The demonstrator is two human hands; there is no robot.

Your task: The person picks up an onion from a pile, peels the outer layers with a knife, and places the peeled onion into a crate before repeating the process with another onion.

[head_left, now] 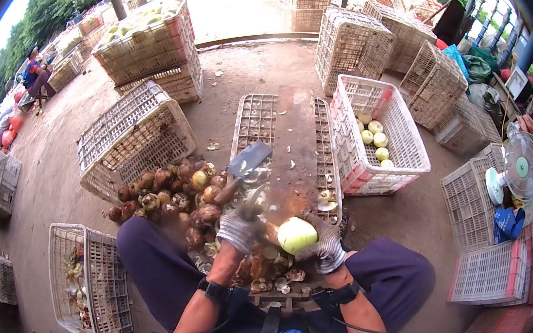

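Observation:
My right hand [326, 246], in a striped work glove, grips a peeled pale green-white fruit [297, 234] over my lap. My left hand [238, 228], also gloved, is curled and blurred just below the wooden handle of a cleaver [247, 161]. I cannot tell whether it grips that handle. The cleaver's blade rests on a worn wooden plank [293, 136] laid across a low crate. A pile of brown unpeeled fruit [171, 195] lies to the left of my hands. Peelings [267, 272] litter the plank's near end.
A white crate [408, 133] at the right holds several peeled fruits [375, 139]. An overturned crate [132, 135] stands beyond the pile, another crate [86, 277] by my left knee. Stacked crates ring the yard. A small fan [519, 169] sits at the right. A person [34, 74] sits far left.

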